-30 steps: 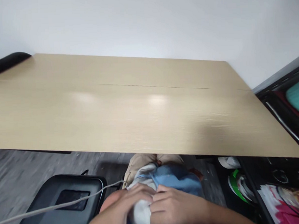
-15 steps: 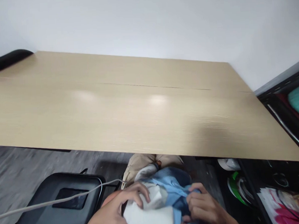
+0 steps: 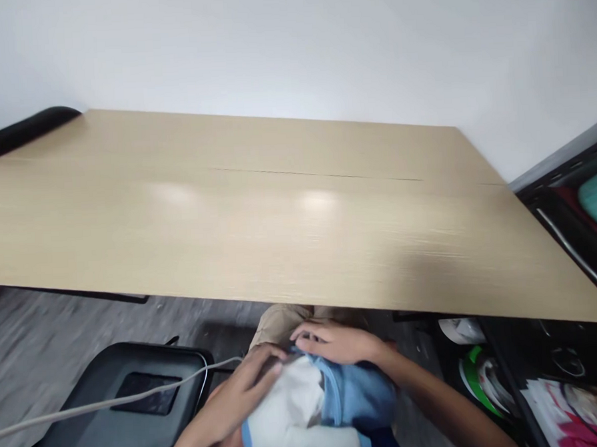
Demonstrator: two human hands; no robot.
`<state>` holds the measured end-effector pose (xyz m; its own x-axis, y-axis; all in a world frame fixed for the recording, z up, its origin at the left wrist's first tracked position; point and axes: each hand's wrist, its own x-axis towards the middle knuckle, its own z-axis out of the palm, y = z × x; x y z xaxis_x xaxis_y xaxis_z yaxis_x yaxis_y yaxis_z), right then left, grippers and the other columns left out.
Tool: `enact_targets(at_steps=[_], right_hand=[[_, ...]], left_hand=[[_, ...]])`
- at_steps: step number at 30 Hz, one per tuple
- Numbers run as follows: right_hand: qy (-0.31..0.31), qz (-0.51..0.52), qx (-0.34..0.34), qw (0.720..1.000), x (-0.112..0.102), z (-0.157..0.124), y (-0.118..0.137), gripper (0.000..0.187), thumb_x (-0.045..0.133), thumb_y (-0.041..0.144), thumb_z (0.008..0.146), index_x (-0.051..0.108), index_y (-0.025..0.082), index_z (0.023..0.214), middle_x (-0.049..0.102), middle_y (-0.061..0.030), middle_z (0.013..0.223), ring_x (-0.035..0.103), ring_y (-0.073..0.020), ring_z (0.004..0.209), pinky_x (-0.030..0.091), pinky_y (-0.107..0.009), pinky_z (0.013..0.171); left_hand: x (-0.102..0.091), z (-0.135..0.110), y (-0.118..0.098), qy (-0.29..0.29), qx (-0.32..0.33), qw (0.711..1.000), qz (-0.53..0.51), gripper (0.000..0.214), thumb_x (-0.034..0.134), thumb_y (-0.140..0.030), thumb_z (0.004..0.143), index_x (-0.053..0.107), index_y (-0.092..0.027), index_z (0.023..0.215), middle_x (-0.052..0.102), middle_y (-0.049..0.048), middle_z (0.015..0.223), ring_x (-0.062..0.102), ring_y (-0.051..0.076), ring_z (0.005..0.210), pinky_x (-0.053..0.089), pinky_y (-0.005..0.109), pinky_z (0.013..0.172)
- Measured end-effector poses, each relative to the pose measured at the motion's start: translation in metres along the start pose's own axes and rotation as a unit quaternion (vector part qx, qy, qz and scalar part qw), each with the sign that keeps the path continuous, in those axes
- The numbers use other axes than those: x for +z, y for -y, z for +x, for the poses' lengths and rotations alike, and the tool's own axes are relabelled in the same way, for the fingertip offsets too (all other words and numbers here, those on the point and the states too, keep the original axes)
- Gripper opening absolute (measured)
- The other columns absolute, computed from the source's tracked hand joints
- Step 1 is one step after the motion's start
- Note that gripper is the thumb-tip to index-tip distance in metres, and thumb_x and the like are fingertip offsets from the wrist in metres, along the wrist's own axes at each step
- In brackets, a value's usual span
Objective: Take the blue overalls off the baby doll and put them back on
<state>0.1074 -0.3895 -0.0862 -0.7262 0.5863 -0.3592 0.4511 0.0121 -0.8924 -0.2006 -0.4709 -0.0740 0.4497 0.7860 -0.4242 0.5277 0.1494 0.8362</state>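
Loosely parted, the left hand's (image 3: 247,388) and right hand's (image 3: 337,342) fingers touch one white-and-blue cloth (image 3: 294,398) before the desk's (image 3: 280,251) near edge; pinching unclear.

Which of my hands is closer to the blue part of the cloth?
Your right hand. It reaches across the far edge of the blue part, while your left hand is beside the white part.

Pale wood tabletop (image 3: 279,244) stood before a white wall (image 3: 289,50). At lower left, a pale cable (image 3: 108,403) crossed over a rounded black object (image 3: 79,428); papers (image 3: 548,404) lay at lower right.
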Motion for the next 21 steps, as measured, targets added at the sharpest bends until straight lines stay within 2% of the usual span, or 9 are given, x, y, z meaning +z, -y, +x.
enact_targets(at_steps=[1,3,5,8,10,14,16,18,21], right_hand=[[0.025,-0.043,0.013,0.999,0.000,0.016,0.002,0.041,0.071,0.052,0.120,0.086,0.023,0.145,0.090,-0.0145,0.145,0.084,-0.0330,0.136,0.067,-0.047,0.122],[0.055,-0.082,0.021,0.995,0.004,0.044,0.004,0.026,0.092,0.039,0.105,0.090,0.021,0.124,0.092,-0.0072,0.119,0.086,-0.0275,0.113,0.067,-0.035,0.099],[0.059,-0.102,0.024,0.993,0.010,0.065,0.007,0.015,0.097,0.024,0.092,0.089,0.020,0.105,0.085,0.0014,0.095,0.080,-0.0204,0.094,0.058,-0.027,0.082],[0.050,-0.111,0.036,0.992,0.022,0.086,0.009,0.010,0.093,0.017,0.089,0.084,0.019,0.092,0.073,0.0073,0.082,0.068,-0.0137,0.083,0.047,-0.023,0.075],[0.036,-0.109,0.052,0.992,0.029,0.097,0.008,0.011,0.091,0.017,0.092,0.080,0.019,0.089,0.069,0.0080,0.082,0.066,-0.0118,0.083,0.044,-0.021,0.076],[-0.004,-0.111,0.121,0.986,0.033,0.112,-0.005,0.024,0.087,0.015,0.097,0.072,0.017,0.079,0.062,0.0072,0.077,0.065,-0.0126,0.086,0.046,-0.020,0.079],[-0.015,-0.109,0.163,0.980,0.028,0.112,-0.019,0.025,0.089,0.020,0.104,0.074,0.015,0.084,0.068,0.0050,0.082,0.070,-0.0146,0.087,0.054,-0.023,0.081],[-0.029,-0.099,0.197,0.975,0.018,0.105,-0.036,0.022,0.088,0.033,0.114,0.081,0.014,0.106,0.080,-0.0003,0.104,0.079,-0.0189,0.096,0.067,-0.031,0.088],[-0.072,-0.064,0.217,0.971,0.000,0.081,-0.062,0.038,0.086,0.048,0.119,0.081,0.017,0.140,0.084,-0.0081,0.137,0.085,-0.0266,0.115,0.076,-0.045,0.100]], left_hand=[[0.003,0.002,0.000,-0.040,-0.038,0.998,0.018,0.063,0.047,-0.079,0.120,0.078,-0.027,0.137,0.085,0.0142,0.149,0.081,0.036,0.142,0.062,0.049,0.128],[0.008,0.007,0.000,-0.081,-0.106,0.989,0.060,0.064,0.044,-0.080,0.118,0.073,-0.023,0.121,0.088,0.0180,0.130,0.085,0.039,0.124,0.062,0.052,0.115],[0.011,0.012,-0.001,-0.077,-0.156,0.977,0.123,0.065,0.044,-0.083,0.114,0.068,-0.023,0.113,0.088,0.0209,0.116,0.087,0.043,0.114,0.059,0.052,0.102],[0.011,0.014,-0.004,-0.056,-0.212,0.957,0.189,0.065,0.042,-0.086,0.110,0.063,-0.026,0.101,0.089,0.0235,0.111,0.087,0.049,0.115,0.054,0.051,0.096],[0.012,0.014,-0.008,-0.047,-0.201,0.959,0.192,0.057,0.049,-0.080,0.108,0.063,-0.026,0.097,0.089,0.0220,0.110,0.087,0.048,0.115,0.053,0.050,0.095],[0.017,0.015,-0.020,-0.035,-0.146,0.980,0.131,0.037,0.064,-0.063,0.099,0.067,-0.026,0.101,0.089,0.0165,0.113,0.086,0.041,0.112,0.053,0.048,0.098],[0.017,0.014,-0.027,-0.029,-0.139,0.983,0.117,0.036,0.068,-0.062,0.094,0.065,-0.026,0.098,0.086,0.0142,0.106,0.081,0.038,0.106,0.051,0.046,0.094],[0.016,0.012,-0.030,-0.019,-0.132,0.985,0.109,0.037,0.069,-0.062,0.090,0.060,-0.026,0.091,0.077,0.0107,0.094,0.073,0.033,0.094,0.047,0.044,0.088],[0.013,0.008,-0.028,-0.008,-0.134,0.987,0.091,0.037,0.067,-0.061,0.088,0.054,-0.026,0.087,0.063,0.0040,0.084,0.056,0.024,0.084,0.040,0.041,0.083]])
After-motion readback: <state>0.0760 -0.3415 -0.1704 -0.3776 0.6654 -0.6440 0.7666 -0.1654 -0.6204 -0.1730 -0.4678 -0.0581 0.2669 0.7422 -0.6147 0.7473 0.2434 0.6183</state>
